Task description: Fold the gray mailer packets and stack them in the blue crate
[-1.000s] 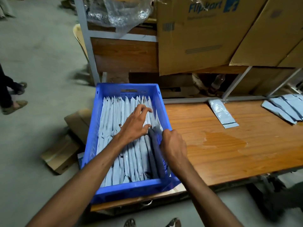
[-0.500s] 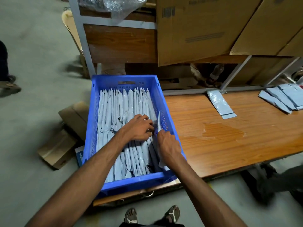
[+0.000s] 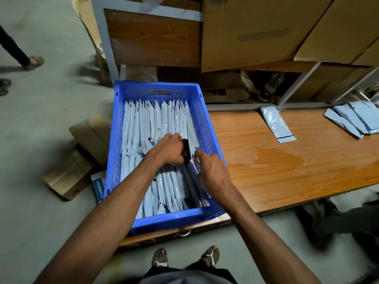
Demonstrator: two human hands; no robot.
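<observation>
blue moulded plastic crate point(image 3: 202, 128) is sitting on the left end of the orange-brown wooden table point(image 3: 287, 160), and we are working both hands inside it. standing on edge in a tight row from the left wall to near the right wall are the folded gray plastic mailer packets point(image 3: 147, 124), so the crate is looking close to full.

our left hand point(image 3: 170, 149) is curling its fingers against the right side of the row, holding the packets back. our right hand point(image 3: 213, 171) is reaching into the narrow gap beside the crate's right wall, fingers bent around what seems to be the newest gray folded packet point(image 3: 192, 132) — whether it is truly gripping or only nudging it, we cannot tell, since the fingertips are hidden behind the hand.

more work is waiting: one flat unfolded gray mailer point(image 3: 276, 124) is lying on the table well apart from the crate, and a loose pile of gray mailers point(image 3: 356, 119) is resting at the far right edge.

what could go wrong, in our judgement, is the fit. if the left hand is easing off too early, the slick packets could spring back and close the gap, and the new one could ride up or unfold. forcing it could crumple its neighbours — or buckle the row.
</observation>
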